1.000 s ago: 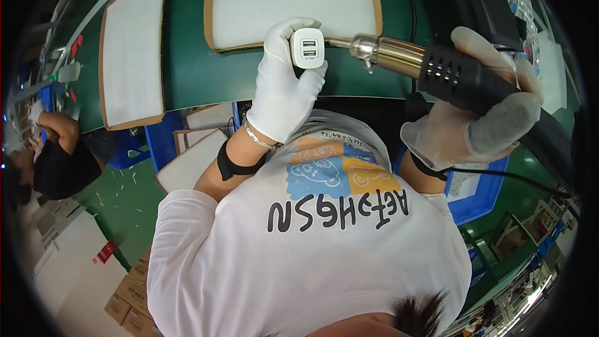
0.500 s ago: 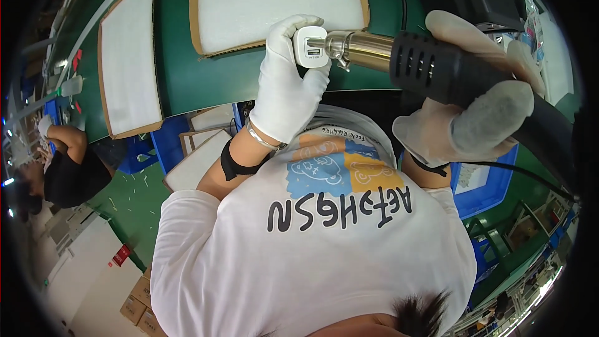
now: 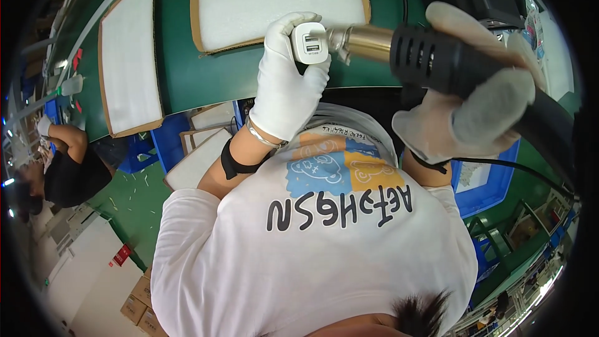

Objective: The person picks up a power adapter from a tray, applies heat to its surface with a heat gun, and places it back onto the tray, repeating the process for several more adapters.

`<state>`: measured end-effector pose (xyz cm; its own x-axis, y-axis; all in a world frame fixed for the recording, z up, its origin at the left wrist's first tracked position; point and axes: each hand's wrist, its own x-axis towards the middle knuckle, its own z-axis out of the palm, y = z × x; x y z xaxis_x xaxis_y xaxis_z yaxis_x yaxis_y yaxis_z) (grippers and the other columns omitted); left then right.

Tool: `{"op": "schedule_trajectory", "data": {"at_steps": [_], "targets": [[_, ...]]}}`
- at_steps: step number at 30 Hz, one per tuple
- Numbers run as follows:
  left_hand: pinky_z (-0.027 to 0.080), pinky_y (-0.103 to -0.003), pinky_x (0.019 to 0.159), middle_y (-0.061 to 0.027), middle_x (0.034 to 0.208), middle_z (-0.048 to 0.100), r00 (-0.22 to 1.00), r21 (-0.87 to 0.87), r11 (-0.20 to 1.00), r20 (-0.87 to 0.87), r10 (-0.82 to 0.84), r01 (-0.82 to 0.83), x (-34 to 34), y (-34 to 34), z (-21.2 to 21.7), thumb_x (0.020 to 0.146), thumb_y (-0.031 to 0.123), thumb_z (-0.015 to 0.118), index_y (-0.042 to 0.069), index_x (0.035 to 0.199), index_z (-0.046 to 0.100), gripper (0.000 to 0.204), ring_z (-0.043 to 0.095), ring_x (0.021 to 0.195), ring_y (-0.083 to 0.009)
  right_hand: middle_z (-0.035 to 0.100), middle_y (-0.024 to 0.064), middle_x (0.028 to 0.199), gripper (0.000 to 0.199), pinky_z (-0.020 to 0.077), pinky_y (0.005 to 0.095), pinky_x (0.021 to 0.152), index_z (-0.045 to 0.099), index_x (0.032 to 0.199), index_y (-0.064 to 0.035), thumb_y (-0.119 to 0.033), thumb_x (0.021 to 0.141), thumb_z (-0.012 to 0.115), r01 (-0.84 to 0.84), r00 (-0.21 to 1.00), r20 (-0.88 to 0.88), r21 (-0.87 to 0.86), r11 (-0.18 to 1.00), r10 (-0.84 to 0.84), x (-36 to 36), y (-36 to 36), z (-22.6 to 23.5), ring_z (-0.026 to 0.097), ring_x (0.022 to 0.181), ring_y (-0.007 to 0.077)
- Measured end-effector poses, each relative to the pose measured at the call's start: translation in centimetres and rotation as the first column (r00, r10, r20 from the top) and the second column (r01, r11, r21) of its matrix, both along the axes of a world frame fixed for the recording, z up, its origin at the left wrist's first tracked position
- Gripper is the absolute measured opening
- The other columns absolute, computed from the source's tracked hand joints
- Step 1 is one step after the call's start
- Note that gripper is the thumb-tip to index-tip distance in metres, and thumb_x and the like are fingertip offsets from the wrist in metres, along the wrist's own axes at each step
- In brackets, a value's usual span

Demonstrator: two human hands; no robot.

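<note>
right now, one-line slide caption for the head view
Gloved left hand holds a white charger up to the metal nozzle of a black heat gun gripped by the right hand.

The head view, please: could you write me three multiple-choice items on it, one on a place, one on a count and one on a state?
1. Where is the heat gun's metal nozzle?
A. Right beside the white charger
B. Flat on the foam pad
C. In the blue bin

2. How many ports show on the white charger?
A. One
B. Two
C. Four

3. How is the charger held?
A. Lying on the green table
B. Pinched in the gloved left hand
C. Clamped in a vise

Answers: 1 A, the nozzle tip meets the charger's side. 2 B, two slots sit stacked on its face. 3 B, white-gloved fingers wrap it above the table, while the right hand grips the heat gun.
</note>
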<state>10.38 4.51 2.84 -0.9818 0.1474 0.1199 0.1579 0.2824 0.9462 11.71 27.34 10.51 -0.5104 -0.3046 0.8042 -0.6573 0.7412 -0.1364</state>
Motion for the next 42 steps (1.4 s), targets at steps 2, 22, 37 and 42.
{"op": "schedule_trajectory", "data": {"at_steps": [2,22,37,42], "targets": [[0.048,-0.029,0.079,-0.0110,0.103,0.056,1.000,-0.007,1.000,-0.016,-0.004,0.004,0.0,0.1,0.1,0.071,-0.010,0.059,0.005,0.117,0.043,0.051,0.058,0.089,-0.0204,0.064,0.0190,0.089,0.058,0.0461,0.0206,0.051,0.035,0.122,-0.0056,-0.023,0.072,0.059,0.044,0.999,-0.002,-0.096,0.994,-0.045,-0.8,-1.4,-0.6,0.059,0.056,0.0146],[0.049,-0.028,0.079,-0.0096,0.108,0.059,0.997,-0.005,0.998,-0.060,0.057,-0.057,-0.3,0.1,0.6,0.068,-0.007,0.069,0.005,0.115,0.045,0.054,0.060,0.092,-0.0180,0.065,0.0150,0.074,0.065,0.0525,0.0229,0.058,0.063,0.084,0.0053,-0.057,0.088,0.044,0.376,0.924,0.241,-0.706,0.600,-0.297,0.5,-1.7,-2.2,0.063,0.062,0.0166],[0.046,-0.028,0.092,-0.0108,0.118,0.052,0.990,0.306,0.952,0.140,-0.011,-0.033,-1.2,0.2,1.1,0.071,-0.011,0.066,0.001,0.116,0.040,0.053,0.053,0.109,-0.0183,0.063,0.0148,0.089,0.040,0.0506,0.0271,0.073,0.039,0.132,-0.0110,-0.027,0.096,0.041,-0.024,1.000,-0.024,-0.682,0.731,0.011,0.5,-3.3,-4.1,0.059,0.071,0.0169],[0.045,-0.028,0.092,-0.0108,0.117,0.053,0.989,0.385,0.923,0.139,-0.047,-0.010,-1.3,-0.3,0.6,0.072,-0.012,0.065,0.002,0.116,0.040,0.053,0.053,0.109,-0.0179,0.062,0.0141,0.091,0.041,0.0477,0.0249,0.076,0.036,0.134,-0.0127,-0.024,0.096,0.042,-0.031,0.998,-0.070,-0.489,0.872,-0.004,0.6,-3.0,-4.0,0.057,0.072,0.0158]]}}
